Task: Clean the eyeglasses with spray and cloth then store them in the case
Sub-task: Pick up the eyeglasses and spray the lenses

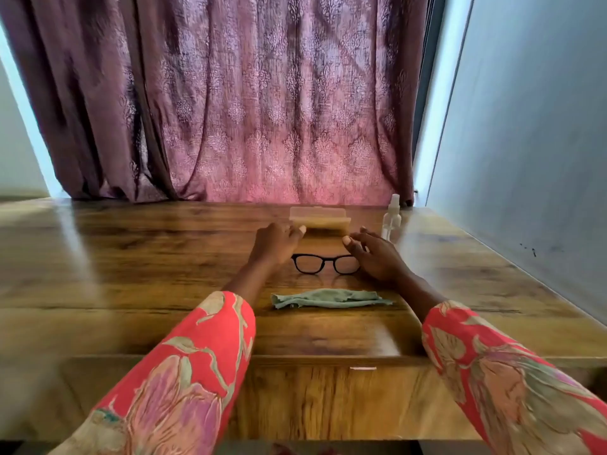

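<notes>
Black-framed eyeglasses (325, 263) stand on the wooden table (131, 264), lenses facing me. My left hand (277, 244) hovers just left of the frame and my right hand (374, 254) just right of it, both with fingers apart and holding nothing. A crumpled green cloth (328, 298) lies in front of the glasses, nearer me. Behind them a translucent glasses case (318, 220) sits with its lid open. A small clear spray bottle (392, 216) stands upright to the right of the case.
A purple patterned curtain (246, 100) hangs behind the table's far edge. A grey wall (532, 159) runs along the table's right side. The table's front edge (328, 359) steps down toward me between my red floral sleeves.
</notes>
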